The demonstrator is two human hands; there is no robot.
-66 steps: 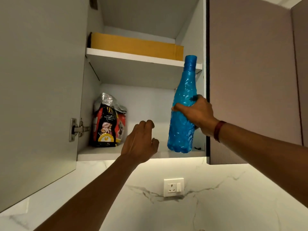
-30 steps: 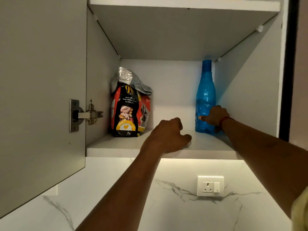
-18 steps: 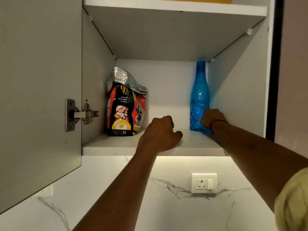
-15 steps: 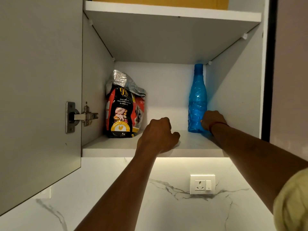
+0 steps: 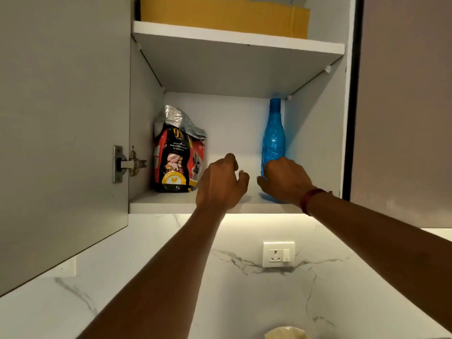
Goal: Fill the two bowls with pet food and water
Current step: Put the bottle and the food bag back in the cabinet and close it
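Observation:
A blue water bottle stands upright at the right of the lower cupboard shelf. My right hand covers the bottle's base, fingers curled around it; whether it grips is unclear. A red and black pet food bag with a crumpled silver top stands at the shelf's left. My left hand hovers just above the shelf's front edge between bag and bottle, loosely curled and holding nothing. No bowls are in view.
The cupboard door hangs open on the left, with its hinge showing. A yellow cardboard box lies on the upper shelf. Below is a marble wall with a socket. A pale object peeks in at the bottom edge.
The bottle was carried in and set down at the shelf's right. My left hand has lifted off the shelf edge. My right hand has shifted across the bottle's base.

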